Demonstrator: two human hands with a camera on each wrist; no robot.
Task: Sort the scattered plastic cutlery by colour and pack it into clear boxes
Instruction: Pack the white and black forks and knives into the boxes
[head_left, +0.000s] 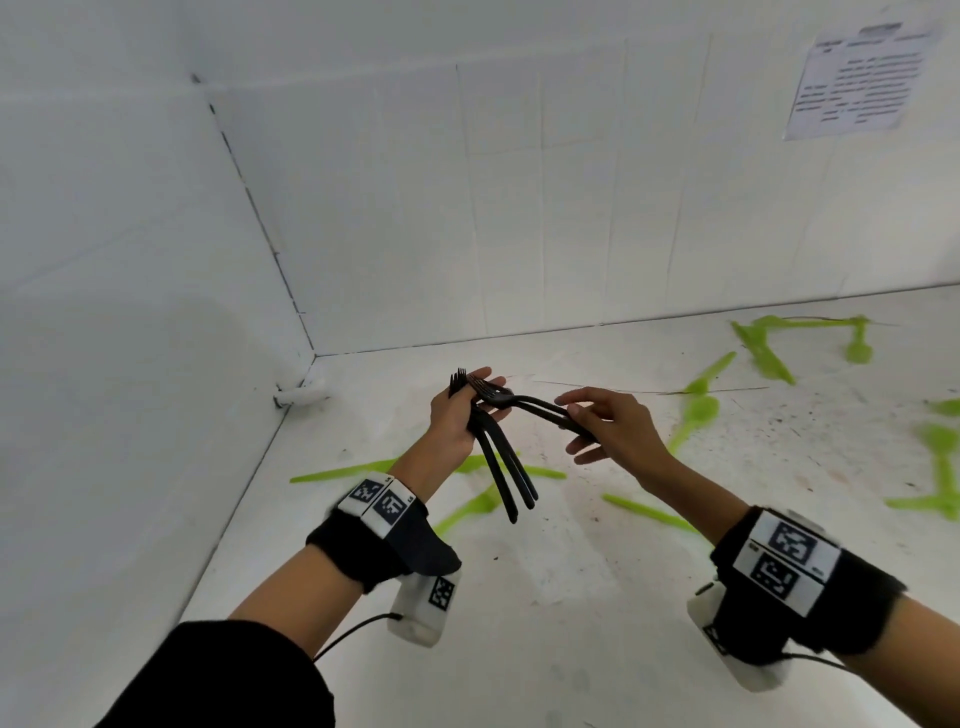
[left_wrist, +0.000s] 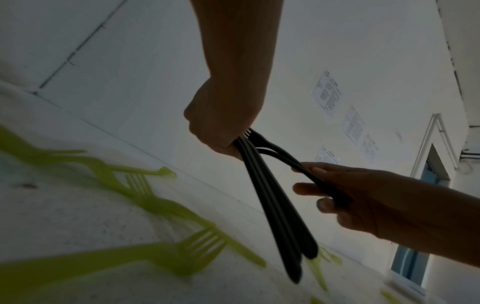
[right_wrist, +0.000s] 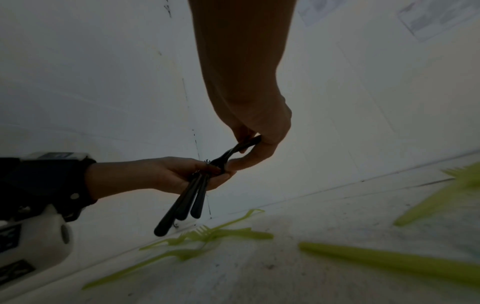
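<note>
Matt black plastic forks (head_left: 498, 467); translucent green plastic cutlery (head_left: 698, 410); speckled white floor (head_left: 597, 597).

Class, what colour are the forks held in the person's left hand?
Black; the forks in the left hand show best in the head view.

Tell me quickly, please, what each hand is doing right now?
Left hand: grips a bunch of black plastic forks.
Right hand: pinches more black fork handles.
</note>
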